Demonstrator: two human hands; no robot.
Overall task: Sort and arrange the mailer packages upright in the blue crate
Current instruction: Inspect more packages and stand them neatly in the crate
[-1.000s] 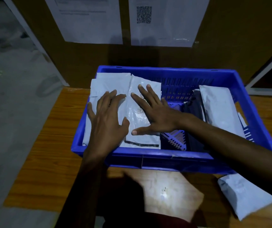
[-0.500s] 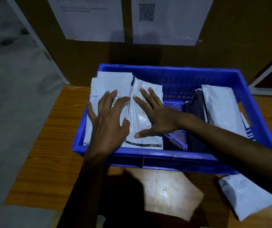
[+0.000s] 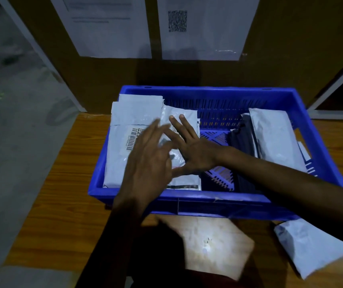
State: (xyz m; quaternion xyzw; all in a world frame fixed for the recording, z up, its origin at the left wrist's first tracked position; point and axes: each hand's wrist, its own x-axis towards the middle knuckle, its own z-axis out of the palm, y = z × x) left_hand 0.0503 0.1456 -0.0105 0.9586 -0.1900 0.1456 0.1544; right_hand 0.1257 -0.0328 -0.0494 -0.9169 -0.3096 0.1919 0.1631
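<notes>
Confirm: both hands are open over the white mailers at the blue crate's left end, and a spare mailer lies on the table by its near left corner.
Wrong corner: the spare mailer lies on the table by the near right corner of the blue crate, as the head view shows. The rest holds: left hand and right hand open over the white mailers.

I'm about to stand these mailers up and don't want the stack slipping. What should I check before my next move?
1. right hand flat on the crinkled mailer: ok.
2. left hand carrying nothing: ok, fingers straight. Whether it touches the barcode mailer: cannot tell, blurred.
3. Left-side mailers upright: not ok, they lean back.
4. Bare crate floor in the middle to stand them on: ok.
5. Every mailer inside the blue crate: not ok, a loose mailer lies on the table.
</notes>
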